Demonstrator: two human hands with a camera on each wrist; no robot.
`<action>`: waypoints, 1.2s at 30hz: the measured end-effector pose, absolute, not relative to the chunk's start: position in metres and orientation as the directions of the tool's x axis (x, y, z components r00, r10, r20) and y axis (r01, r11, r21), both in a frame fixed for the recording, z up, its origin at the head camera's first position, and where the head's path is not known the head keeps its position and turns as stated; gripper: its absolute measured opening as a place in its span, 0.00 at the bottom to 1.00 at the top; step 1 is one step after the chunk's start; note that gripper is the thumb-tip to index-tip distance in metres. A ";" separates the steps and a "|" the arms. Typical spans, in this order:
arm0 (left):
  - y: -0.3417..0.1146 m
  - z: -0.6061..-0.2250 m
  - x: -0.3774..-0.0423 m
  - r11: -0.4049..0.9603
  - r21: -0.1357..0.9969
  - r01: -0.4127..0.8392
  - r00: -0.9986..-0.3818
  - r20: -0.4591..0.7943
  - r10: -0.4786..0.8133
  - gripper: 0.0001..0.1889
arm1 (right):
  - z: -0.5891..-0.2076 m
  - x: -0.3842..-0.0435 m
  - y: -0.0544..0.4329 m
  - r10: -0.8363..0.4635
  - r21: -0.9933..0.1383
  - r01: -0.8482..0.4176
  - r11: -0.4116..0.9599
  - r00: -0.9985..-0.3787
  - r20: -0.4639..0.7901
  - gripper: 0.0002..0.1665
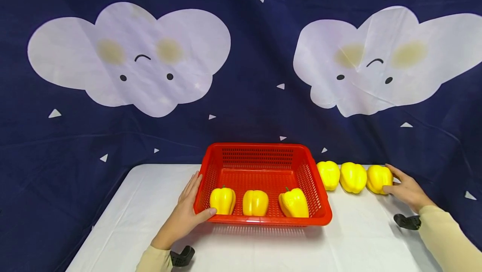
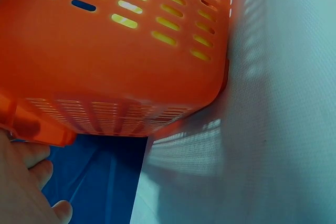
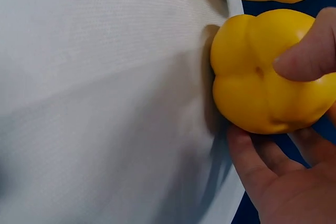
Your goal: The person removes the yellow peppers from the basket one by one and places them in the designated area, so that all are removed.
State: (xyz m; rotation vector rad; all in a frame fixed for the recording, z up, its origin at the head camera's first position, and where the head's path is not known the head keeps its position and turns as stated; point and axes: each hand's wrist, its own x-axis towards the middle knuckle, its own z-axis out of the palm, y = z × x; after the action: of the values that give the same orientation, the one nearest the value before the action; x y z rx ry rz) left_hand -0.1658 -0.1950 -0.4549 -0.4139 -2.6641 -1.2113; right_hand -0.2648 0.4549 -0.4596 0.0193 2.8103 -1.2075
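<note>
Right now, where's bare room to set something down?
Free: the white table right of the red basket, in front of the pepper row; also inside the basket, behind three peppers. Crowded: its near side, and the row by the right hand.

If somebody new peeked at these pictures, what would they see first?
Probably the bright red plastic basket low in the middle, holding three shiny yellow bell peppers toward its front. Next, the two white cartoon clouds, upside down on the dark blue cloth behind. At the right, the bare right hand grips the rightmost yellow bell pepper in a row of three.
</note>
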 end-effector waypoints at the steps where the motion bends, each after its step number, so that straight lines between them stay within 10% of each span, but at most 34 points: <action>1: -0.195 -0.455 -0.166 0.628 0.707 0.326 -0.944 0.280 0.175 0.54 | -0.460 -0.265 0.455 -0.022 -0.729 0.045 0.684 -0.996 -0.082 0.56; 20: -0.195 -0.456 -0.167 0.627 0.707 0.326 -0.944 0.277 0.178 0.55 | -0.445 -0.249 0.456 0.080 -0.784 0.026 0.621 -0.996 0.030 0.53; 36: -0.195 -0.455 -0.166 0.625 0.712 0.321 -0.946 0.274 0.174 0.55 | -0.410 -0.233 0.401 -0.033 -0.774 -0.264 0.575 -0.953 0.300 0.47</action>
State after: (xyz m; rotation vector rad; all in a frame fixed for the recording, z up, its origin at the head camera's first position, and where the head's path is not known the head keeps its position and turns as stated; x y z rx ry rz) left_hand -0.1656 -0.1948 -0.4550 -0.4102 -2.6680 -1.2207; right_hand -0.2331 0.4012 -0.4097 -0.2892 3.0078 -1.5517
